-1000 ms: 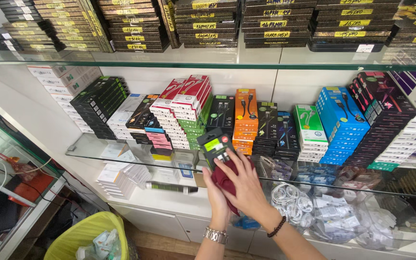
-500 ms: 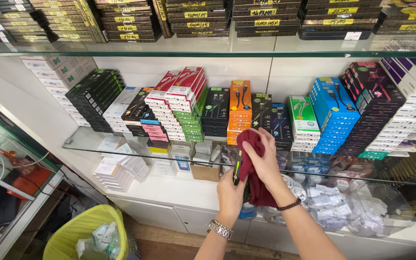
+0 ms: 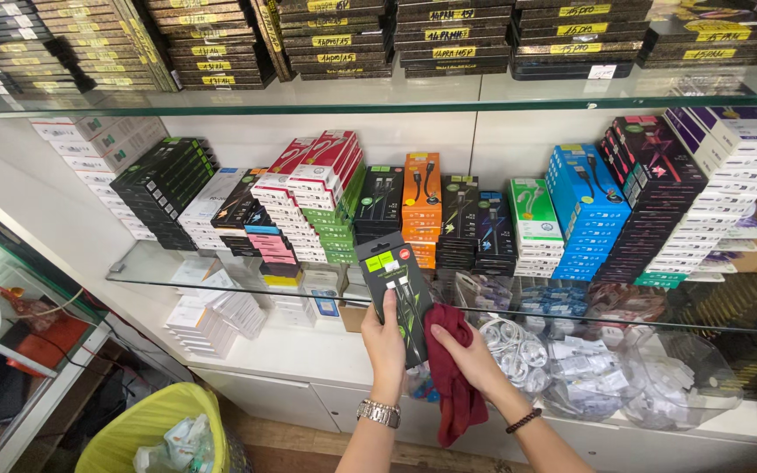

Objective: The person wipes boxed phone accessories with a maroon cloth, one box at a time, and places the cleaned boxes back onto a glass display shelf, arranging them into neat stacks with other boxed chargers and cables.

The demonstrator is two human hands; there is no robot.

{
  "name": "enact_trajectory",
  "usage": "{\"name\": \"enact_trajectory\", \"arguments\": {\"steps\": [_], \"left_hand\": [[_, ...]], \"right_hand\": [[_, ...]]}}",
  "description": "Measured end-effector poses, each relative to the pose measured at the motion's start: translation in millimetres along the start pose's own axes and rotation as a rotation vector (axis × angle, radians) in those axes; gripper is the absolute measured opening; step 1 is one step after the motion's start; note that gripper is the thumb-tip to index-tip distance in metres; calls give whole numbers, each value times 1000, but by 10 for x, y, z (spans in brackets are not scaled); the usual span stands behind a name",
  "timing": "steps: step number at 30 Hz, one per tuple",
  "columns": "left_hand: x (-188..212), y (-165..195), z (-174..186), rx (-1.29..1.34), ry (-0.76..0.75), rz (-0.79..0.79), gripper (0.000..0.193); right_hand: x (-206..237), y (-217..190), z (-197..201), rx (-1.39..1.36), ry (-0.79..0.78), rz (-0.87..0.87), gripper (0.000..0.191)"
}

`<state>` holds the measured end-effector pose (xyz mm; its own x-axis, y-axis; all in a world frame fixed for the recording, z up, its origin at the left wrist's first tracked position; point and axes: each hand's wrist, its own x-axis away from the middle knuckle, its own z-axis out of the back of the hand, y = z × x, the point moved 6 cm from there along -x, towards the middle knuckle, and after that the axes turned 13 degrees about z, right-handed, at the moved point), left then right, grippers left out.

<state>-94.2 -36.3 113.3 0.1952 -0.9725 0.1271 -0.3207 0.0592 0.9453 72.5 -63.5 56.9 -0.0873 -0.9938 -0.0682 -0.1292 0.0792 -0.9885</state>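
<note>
Shelving of glass (image 3: 221,103) fills the view, with an upper tier of dark flat boxes (image 3: 335,39) stacked in rows. On the middle glass shelf (image 3: 146,270) stand upright stacks of cable packages: black boxes (image 3: 164,180) at the left, red-and-white boxes (image 3: 313,171), orange boxes (image 3: 421,197), blue boxes (image 3: 584,206) and purple-and-white boxes (image 3: 729,149) at the right. Below that shelf, on a white ledge (image 3: 308,355), lie bagged white cables (image 3: 571,359) (clear wrappers, contents only partly legible). A yellow-green waste bin (image 3: 146,429) stands on the floor at lower left, holding crumpled wrappers.

The left hand (image 3: 385,346), a metal watch (image 3: 378,412) on its wrist, is wrapped around the lower part of a black cable package with green labels (image 3: 396,293), thumb on the front face, holding it upright and slightly tilted in front of the middle shelf edge. The right hand (image 3: 475,359), a dark bead bracelet (image 3: 524,421) on its wrist, clutches a dark red cloth (image 3: 453,385); the cloth appears to press against the package's right edge, though the contact line is hidden by the fabric folds. The cloth's tail hangs down between the two forearms.
</note>
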Motion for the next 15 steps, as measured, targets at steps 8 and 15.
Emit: {"name": "enact_trajectory", "arguments": {"steps": [8,15], "left_hand": [[140,63,-143,-125,-108,-117,68],[-641,899,-101,-456,172,-344,64]], "right_hand": [[-180,-144,40,-39,164,108,42],[-317,-132,110,10,105,134,43]]}}
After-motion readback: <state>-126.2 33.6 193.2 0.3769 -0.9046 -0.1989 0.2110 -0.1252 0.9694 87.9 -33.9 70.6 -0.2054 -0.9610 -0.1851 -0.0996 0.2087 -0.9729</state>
